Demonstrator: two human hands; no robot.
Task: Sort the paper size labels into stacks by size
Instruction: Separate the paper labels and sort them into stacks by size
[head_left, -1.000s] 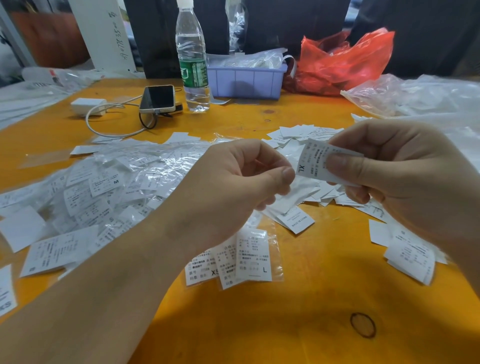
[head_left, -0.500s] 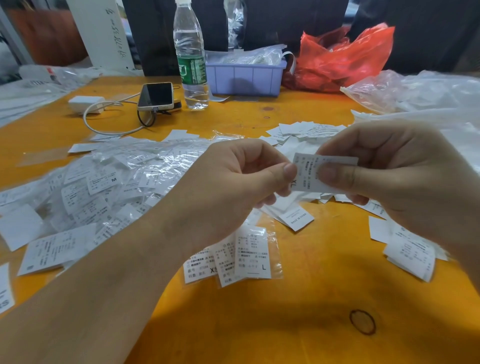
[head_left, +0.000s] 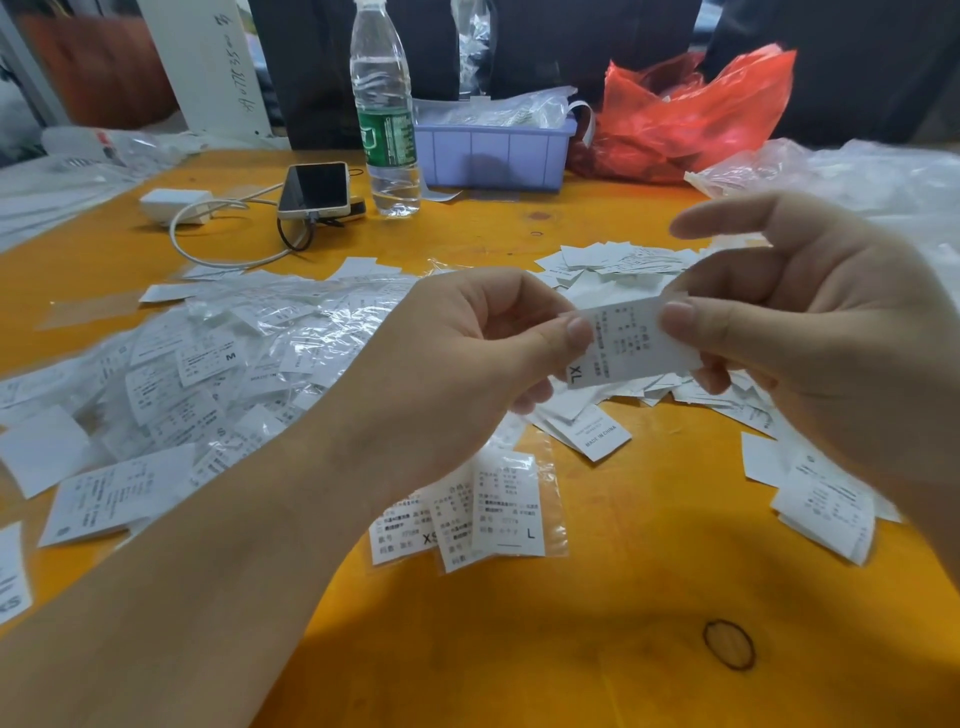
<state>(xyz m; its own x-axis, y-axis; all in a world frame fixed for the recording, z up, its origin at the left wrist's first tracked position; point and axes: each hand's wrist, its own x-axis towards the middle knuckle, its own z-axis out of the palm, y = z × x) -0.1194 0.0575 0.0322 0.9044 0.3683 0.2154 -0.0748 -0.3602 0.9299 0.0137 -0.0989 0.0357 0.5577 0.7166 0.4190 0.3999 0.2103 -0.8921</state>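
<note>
At frame centre, the left hand (head_left: 457, 358) and right hand (head_left: 810, 338) both pinch an XL label (head_left: 631, 345) above the orange table (head_left: 519, 649). Label piles (head_left: 197, 374) crowd the left; bare tabletop lies along the bottom edge.

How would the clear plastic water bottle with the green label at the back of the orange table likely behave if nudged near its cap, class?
The clear plastic water bottle with the green label stands tall on a narrow base, so it would probably tip rather than slide. It looks partly filled, which may steady it somewhat. Once down, its round body would likely roll across the orange table.
</note>
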